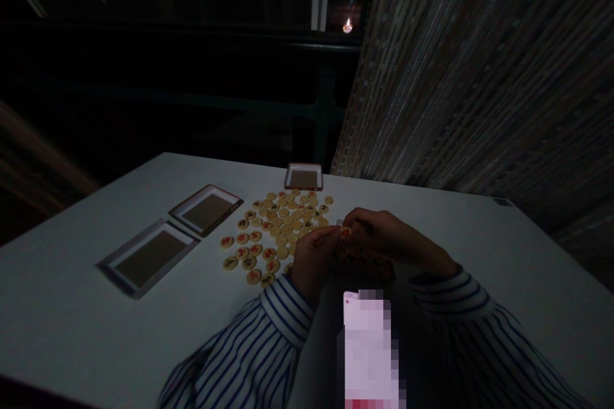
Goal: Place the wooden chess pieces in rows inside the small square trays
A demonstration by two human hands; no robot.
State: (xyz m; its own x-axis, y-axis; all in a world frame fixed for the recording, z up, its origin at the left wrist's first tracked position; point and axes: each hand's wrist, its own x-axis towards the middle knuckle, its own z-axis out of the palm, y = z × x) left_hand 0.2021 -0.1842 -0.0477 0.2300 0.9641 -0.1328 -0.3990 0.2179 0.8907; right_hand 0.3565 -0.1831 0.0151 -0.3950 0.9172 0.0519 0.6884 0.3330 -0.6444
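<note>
Left hand (314, 254) and right hand (384, 230), fingertips together on one red-marked disc (345, 232), beside the disc spread (286, 229).
Disc: seemingly light, stiff, smooth; best gripped by its rim.

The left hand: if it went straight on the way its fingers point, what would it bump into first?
Most likely the round piece with a red mark, just ahead of the left hand, then the right hand. It's too dark to tell whether the fingers already touch that piece.
</note>
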